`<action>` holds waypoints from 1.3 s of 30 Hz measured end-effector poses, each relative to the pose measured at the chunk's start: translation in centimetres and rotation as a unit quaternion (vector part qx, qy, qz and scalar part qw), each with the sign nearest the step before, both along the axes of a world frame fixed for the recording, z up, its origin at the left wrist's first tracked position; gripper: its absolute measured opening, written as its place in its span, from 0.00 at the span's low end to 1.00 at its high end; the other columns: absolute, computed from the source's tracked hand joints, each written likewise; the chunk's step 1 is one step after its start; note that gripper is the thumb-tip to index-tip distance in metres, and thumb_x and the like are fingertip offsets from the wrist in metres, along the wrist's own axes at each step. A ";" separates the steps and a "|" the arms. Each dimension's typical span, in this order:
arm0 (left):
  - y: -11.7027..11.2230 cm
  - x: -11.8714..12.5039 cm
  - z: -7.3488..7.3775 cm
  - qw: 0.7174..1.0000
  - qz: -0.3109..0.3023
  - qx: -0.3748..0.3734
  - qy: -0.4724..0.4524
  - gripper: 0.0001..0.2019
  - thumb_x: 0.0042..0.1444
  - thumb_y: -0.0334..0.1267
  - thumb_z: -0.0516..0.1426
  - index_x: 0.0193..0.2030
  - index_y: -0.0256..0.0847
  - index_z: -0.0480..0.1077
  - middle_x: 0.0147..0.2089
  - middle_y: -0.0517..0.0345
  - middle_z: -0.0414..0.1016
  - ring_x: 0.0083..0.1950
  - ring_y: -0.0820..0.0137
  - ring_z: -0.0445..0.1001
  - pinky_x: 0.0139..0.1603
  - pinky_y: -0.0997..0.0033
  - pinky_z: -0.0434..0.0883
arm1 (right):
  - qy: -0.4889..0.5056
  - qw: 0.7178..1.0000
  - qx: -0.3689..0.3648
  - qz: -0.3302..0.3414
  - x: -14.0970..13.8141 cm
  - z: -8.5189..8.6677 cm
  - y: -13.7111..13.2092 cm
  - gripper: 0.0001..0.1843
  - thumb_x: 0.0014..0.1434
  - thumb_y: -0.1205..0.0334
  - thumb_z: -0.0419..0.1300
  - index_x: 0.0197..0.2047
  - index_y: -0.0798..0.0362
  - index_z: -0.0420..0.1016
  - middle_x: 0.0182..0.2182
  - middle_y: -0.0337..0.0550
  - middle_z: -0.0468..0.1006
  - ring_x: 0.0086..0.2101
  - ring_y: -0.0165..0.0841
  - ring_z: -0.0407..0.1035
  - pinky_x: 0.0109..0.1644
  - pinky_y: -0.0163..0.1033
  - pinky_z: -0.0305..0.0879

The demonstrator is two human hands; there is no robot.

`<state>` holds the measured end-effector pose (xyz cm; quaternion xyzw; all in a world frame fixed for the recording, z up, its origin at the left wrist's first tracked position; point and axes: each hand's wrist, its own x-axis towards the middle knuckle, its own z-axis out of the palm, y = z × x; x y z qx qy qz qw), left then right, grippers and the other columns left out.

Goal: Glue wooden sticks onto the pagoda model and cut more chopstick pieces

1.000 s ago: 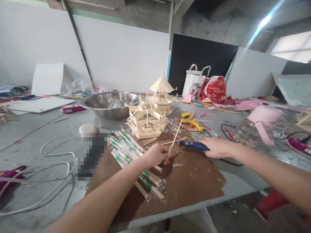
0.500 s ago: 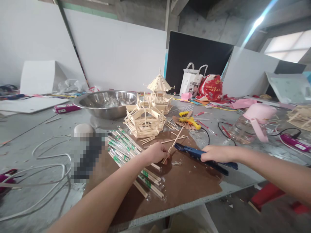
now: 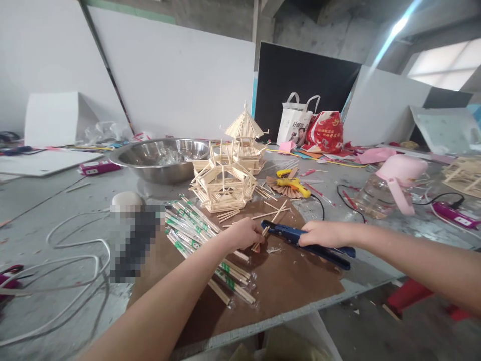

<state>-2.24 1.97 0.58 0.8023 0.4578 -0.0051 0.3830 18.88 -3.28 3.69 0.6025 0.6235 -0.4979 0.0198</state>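
My left hand (image 3: pixel 246 234) is closed on a few thin wooden chopsticks (image 3: pixel 278 212) that tilt up to the right. In my right hand (image 3: pixel 319 234) are long-handled blue shears (image 3: pixel 287 231); the fingers wrap round the handles. The shears' jaws are at the chopsticks, just right of my left fingers; whether they touch the wood I cannot tell. Beneath lies a brown board (image 3: pixel 278 291) with small wood scraps (image 3: pixel 274 249). Plastic-wrapped chopsticks (image 3: pixel 195 225) with green labels lie under and beside my left forearm. Loose cut sticks (image 3: pixel 228 215) lie beyond my left hand.
Behind the board stand a stick-built frame (image 3: pixel 224 188) and a stick pagoda (image 3: pixel 245 128). A steel basin (image 3: pixel 158 173) is at the left. A yellow glue gun (image 3: pixel 293 186) with a cable and a pink-lidded jug (image 3: pixel 379 193) are on the right. A white cable (image 3: pixel 75 291) loops at left.
The shears have moved left, bringing their jaws to the chopsticks by my left hand. My left hand has stayed nearly in place. The view has shifted slightly.
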 end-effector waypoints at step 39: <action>-1.1 1.0 1.3 0.996 -0.007 0.073 0.050 0.11 0.42 0.34 0.49 0.21 0.35 0.71 0.20 0.56 0.72 0.21 0.74 0.66 0.18 0.79 0.57 | -0.158 0.982 0.099 0.036 -0.9 -0.1 0.2 0.43 0.45 0.31 0.27 0.23 0.57 0.69 0.27 0.50 0.74 0.30 0.37 0.69 0.37 0.36 0.60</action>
